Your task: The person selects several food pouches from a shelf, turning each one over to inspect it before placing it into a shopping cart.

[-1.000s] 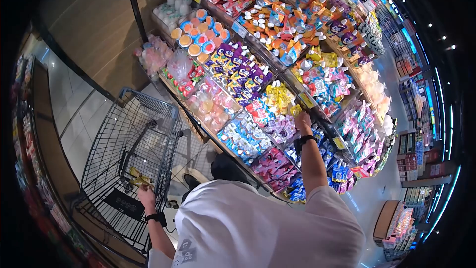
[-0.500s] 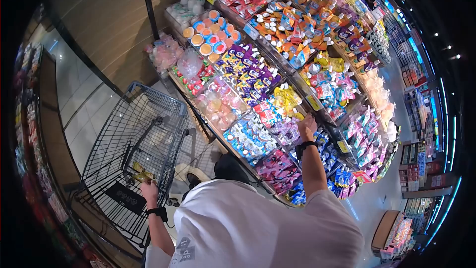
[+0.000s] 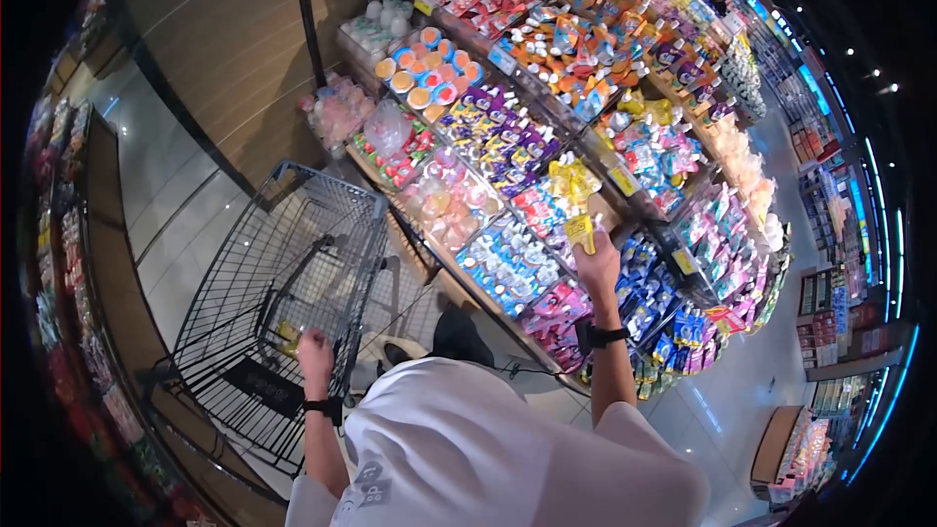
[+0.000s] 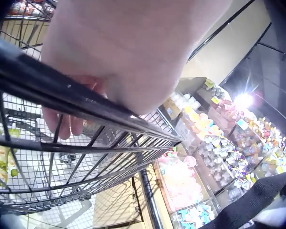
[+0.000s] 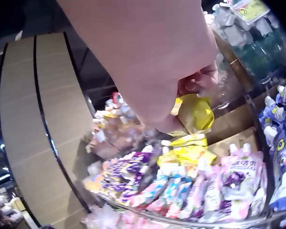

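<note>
My right hand (image 3: 598,268) grips a yellow spouted pouch (image 3: 580,232) over the display bins. In the right wrist view the held pouch (image 5: 196,113) shows beneath my fingers, above more yellow pouches (image 5: 188,153) in their bin. Pink-and-purple pouches (image 5: 236,176) stand beside these. My left hand (image 3: 314,359) is inside the shopping cart (image 3: 366,203), with nothing in its fingers. The left wrist view has its fingers (image 4: 76,126) hanging loosely behind the cart's top rail. Yellow-green pouches (image 4: 8,155) lie in the cart, apart from those fingers.
A tiered display stand holds jelly cups (image 3: 429,68), purple pouches (image 3: 498,141) and blue pouches (image 3: 639,268) in bins with raised dividers. The cart stands against its left side. Another stocked shelf (image 3: 83,263) runs along the far left, and tiled floor (image 3: 161,171) lies between.
My left hand has let go of the yellow pouches, which now lie in the cart. My right hand has drawn a yellow pouch up from the bin. The view has shifted slightly.
</note>
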`<action>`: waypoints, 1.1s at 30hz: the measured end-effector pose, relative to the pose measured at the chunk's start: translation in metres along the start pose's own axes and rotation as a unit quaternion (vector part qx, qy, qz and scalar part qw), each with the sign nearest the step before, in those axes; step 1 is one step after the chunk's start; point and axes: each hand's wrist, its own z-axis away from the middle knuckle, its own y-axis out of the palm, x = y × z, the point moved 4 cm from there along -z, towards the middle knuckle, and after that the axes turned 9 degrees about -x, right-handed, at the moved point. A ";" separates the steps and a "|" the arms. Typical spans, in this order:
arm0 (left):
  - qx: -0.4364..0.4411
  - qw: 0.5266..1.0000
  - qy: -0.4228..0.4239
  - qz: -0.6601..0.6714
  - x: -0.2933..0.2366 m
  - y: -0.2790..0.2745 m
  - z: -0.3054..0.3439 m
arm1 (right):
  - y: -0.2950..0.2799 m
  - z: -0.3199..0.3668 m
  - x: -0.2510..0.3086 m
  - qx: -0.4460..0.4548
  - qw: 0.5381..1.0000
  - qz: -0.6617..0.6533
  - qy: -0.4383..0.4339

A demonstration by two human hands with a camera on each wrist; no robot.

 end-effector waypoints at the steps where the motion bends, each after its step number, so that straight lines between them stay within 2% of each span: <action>1: 0.003 0.999 0.014 0.028 -0.008 -0.006 -0.002 | 0.006 0.015 0.004 0.049 0.996 -0.055 0.051; 2: 0.006 0.998 0.030 0.054 -0.025 -0.012 -0.002 | 0.024 0.030 0.008 0.114 0.982 -0.123 0.087; 3: -0.007 0.995 0.083 0.062 -0.043 -0.021 -0.003 | 0.040 0.048 0.012 0.187 0.949 -0.211 0.140; 4: -0.020 0.988 0.136 0.068 -0.064 -0.029 -0.004 | 0.046 0.066 0.040 0.259 0.900 -0.296 0.190; 6: 0.042 0.982 0.124 0.138 -0.109 -0.047 0.001 | 0.057 0.096 0.091 0.329 0.836 -0.378 0.223; 8: 0.158 0.965 0.100 0.182 -0.157 -0.069 0.015 | 0.061 0.118 0.142 0.472 0.736 -0.426 0.230; 10: 0.242 0.917 0.108 0.299 -0.177 -0.071 0.026 | 0.063 0.130 0.183 0.502 0.726 -0.424 0.203; 12: 0.276 0.868 0.131 0.391 -0.197 -0.079 0.035 | 0.066 0.141 0.220 0.528 0.683 -0.492 0.113; 13: 0.307 0.852 0.169 0.389 -0.198 -0.078 0.036 | 0.071 0.147 0.230 0.502 0.696 -0.506 0.086; 14: 0.306 0.854 0.169 0.386 -0.195 -0.075 0.037 | 0.074 0.153 0.240 0.510 0.690 -0.506 0.087; 16: 0.297 0.813 0.127 0.485 -0.189 -0.070 0.039 | 0.073 0.163 0.258 0.535 0.661 -0.523 0.063; 17: 0.295 0.807 0.101 0.501 -0.191 -0.070 0.039 | 0.073 0.168 0.265 0.553 0.634 -0.536 0.073; 20: 0.244 0.811 0.088 0.525 -0.208 -0.080 0.044 | 0.087 0.185 0.270 0.557 0.618 -0.553 0.050; 22: 0.253 0.810 0.078 0.524 -0.211 -0.083 0.049 | 0.086 0.185 0.267 0.562 0.623 -0.543 0.040; 24: 0.244 0.807 0.058 0.535 -0.208 -0.081 0.052 | 0.087 0.191 0.261 0.640 0.592 -0.487 0.048; 25: 0.245 0.807 0.058 0.534 -0.209 -0.080 0.053 | 0.086 0.192 0.260 0.639 0.593 -0.487 0.049; 28: 0.223 0.820 0.070 0.522 -0.210 -0.081 0.055 | 0.083 0.200 0.256 0.673 0.581 -0.450 0.083; 31: 0.215 0.840 0.095 0.489 -0.210 -0.079 0.055 | 0.082 0.201 0.253 0.671 0.577 -0.460 0.074; 33: 0.202 0.850 0.110 0.474 -0.214 -0.080 0.056 | 0.082 0.200 0.252 0.668 0.591 -0.449 0.057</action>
